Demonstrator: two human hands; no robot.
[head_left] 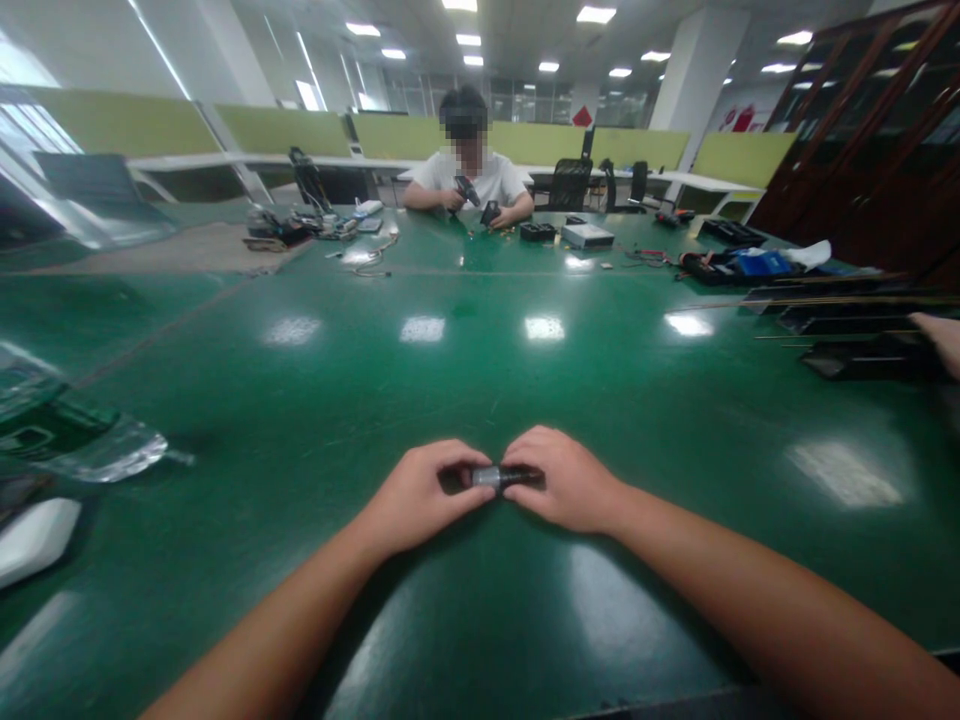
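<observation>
Just above the green table [450, 390], a small cylindrical object [486, 476] lies sideways between my two hands. Its left part is silver-grey and its right part dark; its exact kind is too small to tell. My left hand [427, 495] pinches the silver end between thumb and fingers. On the dark end, my right hand [562, 478] closes in the same way, and its fingers hide part of the piece. My fingertips almost meet at the middle of it.
A clear water bottle [82, 425] lies at the left, with a white object [34, 540] nearer me. Across the table a person [469, 180] handles a dark tool. Dark trays [832, 320] and a tool bag [742, 265] lie at the right, where another person's hand [941, 338] shows.
</observation>
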